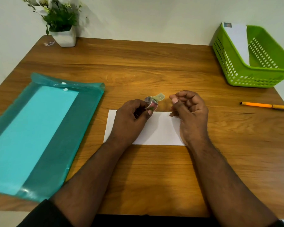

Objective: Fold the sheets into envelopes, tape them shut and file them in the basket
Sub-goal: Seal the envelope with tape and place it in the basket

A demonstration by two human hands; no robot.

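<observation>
Wood, plastic and paper
The bench (154,66) is smooth grained wood; the teal folder (39,136) glossy plastic; the folded sheet (161,130) matt white paper.

A white folded sheet (156,128) lies flat on the tabletop (138,66), long edges running left to right, partly covered by both hands. Above its far edge is a small roll of patterned tape (152,104) — a short pale end curls off it to the right. The green slotted basket (246,69) stands at the far right corner, one white envelope (238,40) leaning upright against its left wall.
</observation>
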